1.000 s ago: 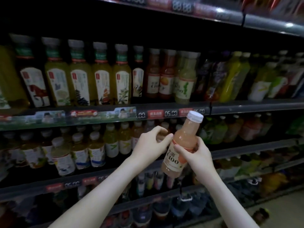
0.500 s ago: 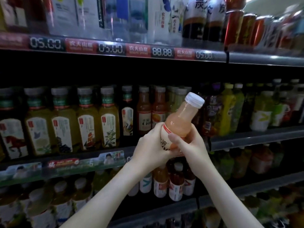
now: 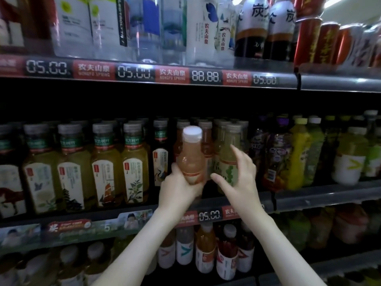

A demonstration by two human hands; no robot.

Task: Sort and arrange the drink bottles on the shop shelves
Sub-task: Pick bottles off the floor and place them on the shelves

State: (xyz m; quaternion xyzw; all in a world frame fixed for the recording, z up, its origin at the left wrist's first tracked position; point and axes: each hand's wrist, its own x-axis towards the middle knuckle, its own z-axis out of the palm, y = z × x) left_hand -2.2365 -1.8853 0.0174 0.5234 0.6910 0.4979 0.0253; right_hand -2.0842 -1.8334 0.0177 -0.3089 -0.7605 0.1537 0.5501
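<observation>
Yellow tea bottles [image 3: 134, 172] fill the middle shelf [image 3: 329, 195] on the left. L hand [image 3: 179, 190] grips pink juice bottle [image 3: 191, 159] low down, upright, at shelf front. R hand [image 3: 241, 182] just beside it, fingers spread wide, holding nothing, in front of pale green bottle [image 3: 231, 145].

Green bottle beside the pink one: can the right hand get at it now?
Probably yes. The right hand is open just in front of the green bottle at the shelf front, nothing between. The pink bottle in the left hand sits close beside it and may crowd the grip.
</observation>
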